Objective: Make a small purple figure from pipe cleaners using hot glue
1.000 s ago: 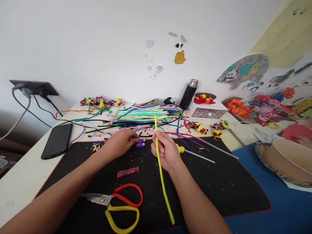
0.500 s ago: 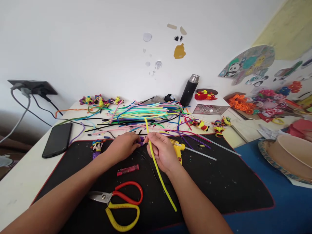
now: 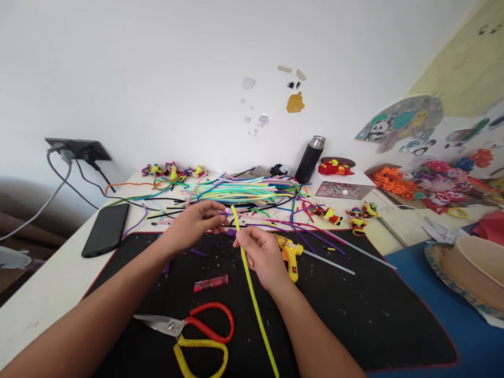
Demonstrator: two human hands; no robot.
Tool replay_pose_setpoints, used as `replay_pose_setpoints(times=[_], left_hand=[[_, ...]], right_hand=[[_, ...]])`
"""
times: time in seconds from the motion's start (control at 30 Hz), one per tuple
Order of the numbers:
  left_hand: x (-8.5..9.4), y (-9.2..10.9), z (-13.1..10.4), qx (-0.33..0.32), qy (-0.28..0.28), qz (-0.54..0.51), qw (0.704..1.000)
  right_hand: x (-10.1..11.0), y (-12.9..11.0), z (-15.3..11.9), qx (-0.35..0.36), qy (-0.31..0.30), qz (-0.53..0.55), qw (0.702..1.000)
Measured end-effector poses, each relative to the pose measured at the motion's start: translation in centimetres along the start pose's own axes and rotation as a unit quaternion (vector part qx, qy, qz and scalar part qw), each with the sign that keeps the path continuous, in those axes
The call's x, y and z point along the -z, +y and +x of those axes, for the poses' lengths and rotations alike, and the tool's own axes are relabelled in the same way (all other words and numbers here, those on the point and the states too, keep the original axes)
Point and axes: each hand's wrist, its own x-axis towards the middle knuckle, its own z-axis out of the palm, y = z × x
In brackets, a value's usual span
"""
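My right hand (image 3: 263, 256) pinches a long yellow pipe cleaner (image 3: 255, 304) near its upper end, and the rest hangs down toward me over the black mat (image 3: 346, 310). Just left of it, my left hand (image 3: 199, 223) is closed at the fingertips around a small purple piece (image 3: 225, 213), mostly hidden by the fingers. Another purple bit (image 3: 231, 232) shows between the two hands; whether both are one piece I cannot tell. A yellow glue gun (image 3: 291, 254) lies right of my right hand. Nearer me are a pink lighter (image 3: 211, 283) and open scissors (image 3: 185, 326) with red and yellow handles.
Behind the hands lies a pile of colourful pipe cleaners (image 3: 240, 189). A black phone (image 3: 105, 230) is at left, a black thermos (image 3: 310, 160) and a small drawer box (image 3: 344, 185) at the back. Small figures (image 3: 356, 219) stand right; a bowl (image 3: 482, 265) sits at far right.
My left hand has lifted with the purple piece, closer to the top of the yellow pipe cleaner. My right hand keeps its pinch. The camera view has shifted, so the scene sits slightly lower and further right.
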Motion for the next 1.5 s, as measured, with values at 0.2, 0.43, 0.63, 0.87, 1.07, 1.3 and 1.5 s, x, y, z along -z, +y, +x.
replay_pose_setpoints(times=[0.2,0.43,0.63,0.87,1.07,1.3,1.5], left_hand=[[0.8,1.5,-0.5,0.026,0.003,-0.028,0.999],[0.5,1.7,-1.0,-0.008,-0.017,-0.001,1.0],[0.5,2.2,-1.2,-0.006,-0.021,0.023,0.999],[0.5,2.3,-1.3,-0.013,-0.039,0.03,0.999],[0.4,2.4,-1.4,-0.016,-0.036,0.03,0.999],[0.5,2.4,-1.4,-0.009,-0.047,0.019,0.999],[0.6,2.3,-1.5,0.001,-0.076,-0.051,0.996]], right_hand=[[-0.1,0.4,-0.1,0.063,0.026,-0.133,0.989],[-0.3,0.3,0.0,0.066,0.024,-0.181,0.981],[-0.3,0.4,0.0,0.069,0.018,-0.197,0.978],[-0.3,0.4,-0.1,0.059,0.023,-0.194,0.979],[-0.4,0.3,0.0,0.05,0.019,-0.205,0.977],[-0.3,0.4,0.0,0.054,0.023,-0.2,0.978],[-0.3,0.5,0.0,0.044,0.022,-0.211,0.976]])
